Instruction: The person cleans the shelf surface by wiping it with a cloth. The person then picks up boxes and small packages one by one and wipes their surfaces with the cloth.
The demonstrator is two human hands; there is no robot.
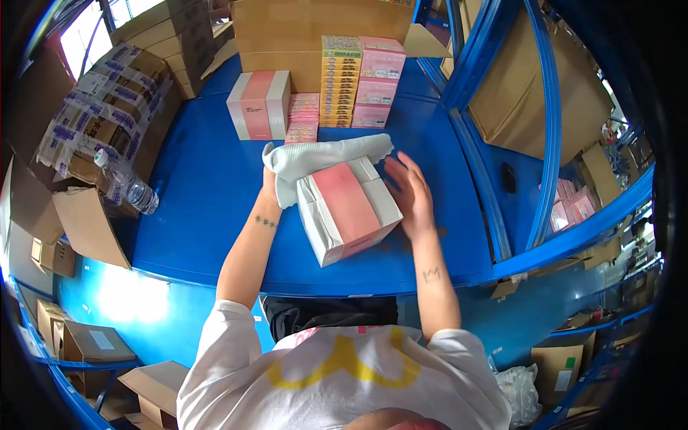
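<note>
A white box with a pink band (347, 204) sits turned at an angle near the front of the blue table. Behind it, against its rear edge, lies a folded whitish cloth (326, 155). My left hand (271, 188) is at the cloth's left end, its fingers mostly hidden under the fabric, so I cannot make out its grip. On the right side of the box is my right hand (412, 192), fingers apart, beside the box's corner and holding nothing.
Behind stand another white and pink box (259, 105), small pink packs (302, 118), a yellow stack (339, 86) and pink boxes (378, 79). A plastic bottle (132, 185) and taped cartons (107, 118) are left. Blue shelf posts (548, 129) rise at right.
</note>
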